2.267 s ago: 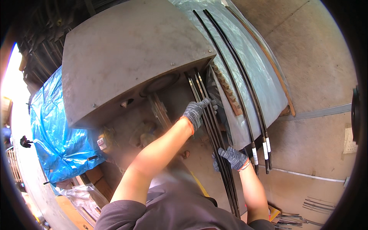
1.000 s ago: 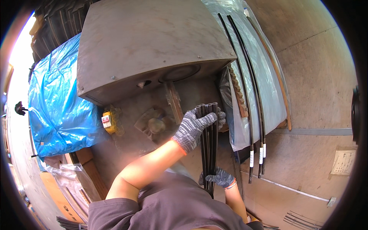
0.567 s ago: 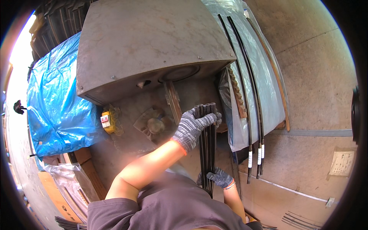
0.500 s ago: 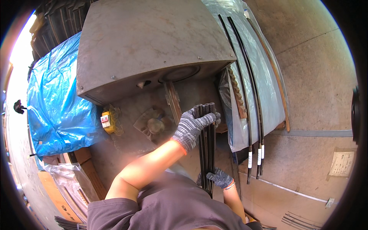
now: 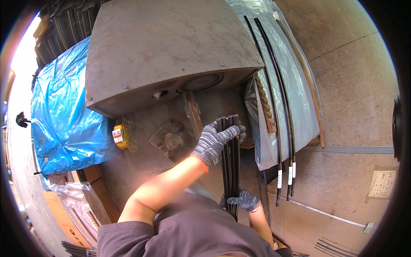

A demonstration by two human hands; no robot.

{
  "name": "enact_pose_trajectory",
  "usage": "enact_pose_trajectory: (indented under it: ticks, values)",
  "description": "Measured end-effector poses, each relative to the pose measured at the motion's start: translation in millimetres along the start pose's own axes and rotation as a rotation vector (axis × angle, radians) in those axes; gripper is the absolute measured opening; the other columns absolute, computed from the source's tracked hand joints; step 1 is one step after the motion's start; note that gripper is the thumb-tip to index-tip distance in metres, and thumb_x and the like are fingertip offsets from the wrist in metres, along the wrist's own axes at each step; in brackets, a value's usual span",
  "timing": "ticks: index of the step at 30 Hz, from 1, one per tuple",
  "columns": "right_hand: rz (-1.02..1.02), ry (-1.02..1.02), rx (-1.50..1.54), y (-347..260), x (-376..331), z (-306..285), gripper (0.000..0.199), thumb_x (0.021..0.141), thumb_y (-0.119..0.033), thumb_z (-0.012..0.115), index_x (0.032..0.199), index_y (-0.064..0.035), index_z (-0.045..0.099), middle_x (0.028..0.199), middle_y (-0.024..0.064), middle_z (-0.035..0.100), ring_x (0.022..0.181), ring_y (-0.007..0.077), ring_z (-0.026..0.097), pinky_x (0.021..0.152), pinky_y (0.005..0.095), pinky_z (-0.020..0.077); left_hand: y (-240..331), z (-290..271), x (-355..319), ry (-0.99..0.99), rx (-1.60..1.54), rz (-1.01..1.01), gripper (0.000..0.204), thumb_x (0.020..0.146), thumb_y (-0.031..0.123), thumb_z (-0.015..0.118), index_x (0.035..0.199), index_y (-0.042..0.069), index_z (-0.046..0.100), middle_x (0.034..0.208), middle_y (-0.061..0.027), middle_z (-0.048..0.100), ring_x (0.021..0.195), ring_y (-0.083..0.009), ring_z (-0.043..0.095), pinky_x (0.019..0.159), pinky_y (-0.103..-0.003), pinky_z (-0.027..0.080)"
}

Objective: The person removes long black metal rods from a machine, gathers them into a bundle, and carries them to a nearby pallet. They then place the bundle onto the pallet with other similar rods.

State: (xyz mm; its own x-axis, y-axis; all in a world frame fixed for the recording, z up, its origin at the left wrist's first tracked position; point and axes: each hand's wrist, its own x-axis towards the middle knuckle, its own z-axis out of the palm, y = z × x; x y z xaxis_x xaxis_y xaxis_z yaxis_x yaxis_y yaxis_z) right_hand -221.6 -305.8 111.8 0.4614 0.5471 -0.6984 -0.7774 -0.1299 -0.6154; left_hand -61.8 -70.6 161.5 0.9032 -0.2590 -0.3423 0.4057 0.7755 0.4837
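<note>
A bundle of several long dark rods (image 5: pixel 230 160) stands nearly upright in front of my body, its blunt tips level with one another at the top. My left hand (image 5: pixel 218 139), in a grey knitted glove with an orange cuff, is wrapped round the bundle just below the tips. Lower down, close to my shirt, my gloved right hand (image 5: pixel 245 200) grips the same rods, its fingers partly hidden behind them. The bundle's lower ends are out of sight near my body.
Ahead stands a large metal cabinet (image 5: pixel 171 38). Blue sheeting (image 5: pixel 68 115) covers a stack at left, with a yellow packet (image 5: pixel 123 136) beside it. At right, long black rods (image 5: pixel 276 81) with white bands lie over plastic-wrapped material (image 5: pixel 299 90). A paper sheet (image 5: pixel 382 183) is taped to the floor.
My right hand has shifted very slightly on the rods, its thumb a little lower and further left. My left hand keeps its place near the tips.
</note>
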Motion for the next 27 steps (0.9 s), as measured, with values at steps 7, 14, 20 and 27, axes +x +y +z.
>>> enact_pose_trajectory:
  ticks: [7, 14, 20, 27]
  values:
    - [-0.003, 0.021, -0.047, 4, -1, -6, 0.037, 0.079, -0.020, 0.072, 0.107, 0.0032, 0.062, 0.094, 0.0111, 0.068, 0.090, 0.0197, 0.063, 0.083, 0.0337, 0.0490, 4, 2, -4, -0.092, -0.018, -0.006, 0.025, 0.084, 0.007, 0.064, 0.107, -0.001, 0.057, 0.098, -0.0124, 0.065, 0.088, -0.0207, 0.064, 0.081, -0.033, 0.052]
    - [0.015, -0.006, -0.026, 5, -2, -6, 0.037, 0.081, -0.021, 0.070, 0.108, 0.0027, 0.063, 0.096, 0.0103, 0.068, 0.091, 0.0186, 0.062, 0.085, 0.0323, 0.0480, 3, -3, -6, -0.167, -0.040, 0.004, 0.035, 0.083, 0.014, 0.068, 0.114, 0.002, 0.055, 0.106, -0.0133, 0.063, 0.097, -0.0242, 0.063, 0.087, -0.037, 0.051]
    - [-0.010, -0.020, -0.074, 10, -2, -7, 0.039, 0.081, -0.023, 0.070, 0.109, 0.0030, 0.062, 0.096, 0.0114, 0.068, 0.091, 0.0187, 0.063, 0.084, 0.0320, 0.0488, 1, -6, -6, -0.187, -0.068, 0.029, 0.039, 0.084, 0.013, 0.065, 0.119, 0.003, 0.051, 0.109, -0.0139, 0.062, 0.098, -0.0245, 0.062, 0.086, -0.038, 0.051]
    - [-0.013, 0.022, -0.057, 8, -7, -1, 0.038, 0.082, -0.025, 0.069, 0.108, 0.0031, 0.062, 0.093, 0.0118, 0.068, 0.089, 0.0192, 0.063, 0.082, 0.0324, 0.0493, 7, -11, -3, -0.178, -0.005, 0.073, 0.035, 0.087, 0.016, 0.062, 0.118, 0.002, 0.051, 0.107, -0.0148, 0.062, 0.096, -0.0253, 0.063, 0.084, -0.038, 0.052]
